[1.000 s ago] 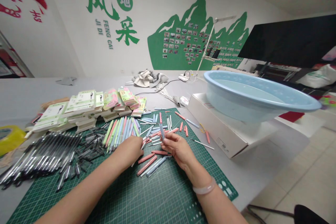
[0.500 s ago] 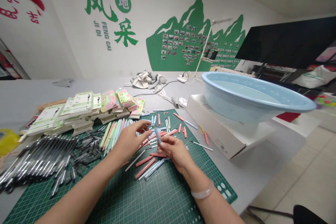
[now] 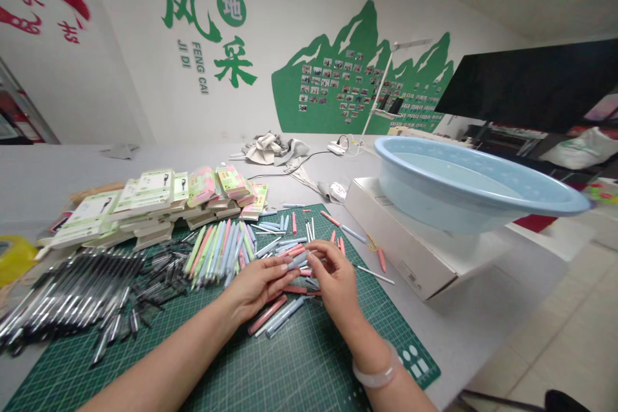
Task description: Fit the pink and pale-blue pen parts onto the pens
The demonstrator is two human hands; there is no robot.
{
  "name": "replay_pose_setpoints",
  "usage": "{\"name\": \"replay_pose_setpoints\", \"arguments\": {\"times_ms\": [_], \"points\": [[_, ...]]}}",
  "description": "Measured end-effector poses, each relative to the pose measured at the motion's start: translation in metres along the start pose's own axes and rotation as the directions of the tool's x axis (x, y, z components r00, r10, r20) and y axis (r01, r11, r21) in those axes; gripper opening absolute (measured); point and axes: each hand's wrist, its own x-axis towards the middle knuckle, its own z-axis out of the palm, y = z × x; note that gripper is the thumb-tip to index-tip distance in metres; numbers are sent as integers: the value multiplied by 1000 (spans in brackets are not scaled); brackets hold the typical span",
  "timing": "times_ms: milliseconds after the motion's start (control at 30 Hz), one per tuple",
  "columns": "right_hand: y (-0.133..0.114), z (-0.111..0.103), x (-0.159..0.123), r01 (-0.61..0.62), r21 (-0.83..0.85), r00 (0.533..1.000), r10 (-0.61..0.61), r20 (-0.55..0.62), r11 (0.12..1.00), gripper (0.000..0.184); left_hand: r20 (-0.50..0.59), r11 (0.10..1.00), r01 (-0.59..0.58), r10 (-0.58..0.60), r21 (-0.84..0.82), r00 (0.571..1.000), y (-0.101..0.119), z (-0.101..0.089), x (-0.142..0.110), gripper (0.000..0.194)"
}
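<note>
My left hand (image 3: 255,284) and my right hand (image 3: 335,278) meet over a green cutting mat (image 3: 270,367). Between their fingertips they pinch a short pale blue pen barrel (image 3: 297,261), each hand closed on one end. Under and around the hands lie loose pen parts (image 3: 280,309) in pink and blue, with thin white refills. A row of pastel pen barrels (image 3: 219,246) lies just left of my left hand. A pale bracelet sits on my right wrist.
Black pens (image 3: 72,296) are heaped at the mat's left. Stacked green and pink packets (image 3: 159,196) lie behind them. A blue basin (image 3: 473,183) rests on a white box (image 3: 405,238) at the right. Cloth and cables lie further back. The table edge is at the right.
My left hand rose from the pile of parts and came right to meet my right hand. The blue barrel, held upright by my right hand before, now lies level between both hands.
</note>
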Motion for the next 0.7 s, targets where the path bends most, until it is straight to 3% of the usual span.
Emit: {"name": "replay_pose_setpoints", "arguments": {"times_ms": [167, 400, 700], "points": [[7, 0, 1, -46, 76, 997, 51, -62, 996, 16, -2, 999, 41, -41, -13, 999, 1, 6, -6, 24], [19, -5, 7, -129, 256, 975, 170, -143, 958, 19, 24, 998, 2, -3, 62, 1000, 3, 0, -5, 31], [28, -7, 13, -196, 401, 934, 295, -201, 895, 23, 15, 988, -54, 52, 144, 999, 8, 12, -16, 29]]}}
